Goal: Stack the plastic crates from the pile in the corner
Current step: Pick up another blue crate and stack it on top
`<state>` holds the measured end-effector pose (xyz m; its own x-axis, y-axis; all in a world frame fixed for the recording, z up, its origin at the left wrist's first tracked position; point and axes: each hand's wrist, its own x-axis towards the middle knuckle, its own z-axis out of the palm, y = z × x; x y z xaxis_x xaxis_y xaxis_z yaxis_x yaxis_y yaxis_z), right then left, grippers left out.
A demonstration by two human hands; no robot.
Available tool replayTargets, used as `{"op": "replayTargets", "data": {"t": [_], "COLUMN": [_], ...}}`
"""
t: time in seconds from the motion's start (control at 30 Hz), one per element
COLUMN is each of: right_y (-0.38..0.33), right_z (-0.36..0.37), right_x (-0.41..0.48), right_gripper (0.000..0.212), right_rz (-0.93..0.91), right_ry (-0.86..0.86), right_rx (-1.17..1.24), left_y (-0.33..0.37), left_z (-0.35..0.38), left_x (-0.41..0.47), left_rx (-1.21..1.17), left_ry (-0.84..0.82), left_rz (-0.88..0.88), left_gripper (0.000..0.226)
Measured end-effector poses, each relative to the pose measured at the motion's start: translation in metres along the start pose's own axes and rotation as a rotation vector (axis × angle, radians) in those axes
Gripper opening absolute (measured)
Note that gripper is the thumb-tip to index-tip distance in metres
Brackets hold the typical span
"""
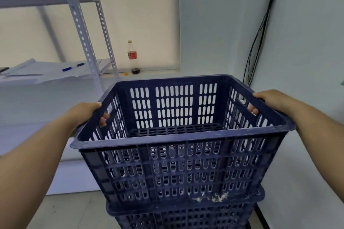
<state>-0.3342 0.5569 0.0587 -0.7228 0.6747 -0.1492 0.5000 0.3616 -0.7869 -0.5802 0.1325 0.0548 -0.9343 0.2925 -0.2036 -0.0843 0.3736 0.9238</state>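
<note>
A dark blue slotted plastic crate [178,169] fills the middle of the view, open side up and empty. My left hand [87,113] grips its left handle slot, fingertips showing inside the wall. My right hand [268,100] grips the right handle slot the same way. The crate's base sits in or just over the rim of a second blue crate [182,215] below; whether it rests fully on it is unclear. White smears mark the near wall low down.
A grey metal shelving rack [81,24] stands at the left, with papers and a blue pen [72,67] on its shelf. A cola bottle [132,57] stands on the sill behind. Black cables [258,35] run down the right corner. Pale floor lies at lower left.
</note>
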Motion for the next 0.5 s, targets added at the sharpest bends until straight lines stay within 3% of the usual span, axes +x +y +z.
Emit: {"op": "replayTargets", "data": {"t": [0.1, 0.2, 0.33, 0.5], "right_y": [-0.014, -0.037, -0.035, -0.015], "right_z": [-0.001, 0.005, 0.017, 0.017], "right_x": [-0.002, 0.002, 0.013, 0.025], "right_gripper": [0.042, 0.029, 0.028, 0.03], "right_rz": [0.077, 0.039, -0.024, -0.062], "right_ry": [-0.035, 0.036, 0.089, 0.159], "right_rx": [-0.087, -0.413, -0.726, -0.717], "left_y": [0.007, 0.017, 0.014, 0.004], "left_z": [-0.004, -0.001, 0.009, 0.007], "left_x": [0.005, 0.02, 0.04, 0.05], "left_rx": [0.25, 0.542, 0.85, 0.988], "left_ry": [0.016, 0.087, 0.202, 0.253], "left_rz": [-0.016, 0.051, 0.192, 0.221], "left_gripper": [0.036, 0.031, 0.025, 0.028]}}
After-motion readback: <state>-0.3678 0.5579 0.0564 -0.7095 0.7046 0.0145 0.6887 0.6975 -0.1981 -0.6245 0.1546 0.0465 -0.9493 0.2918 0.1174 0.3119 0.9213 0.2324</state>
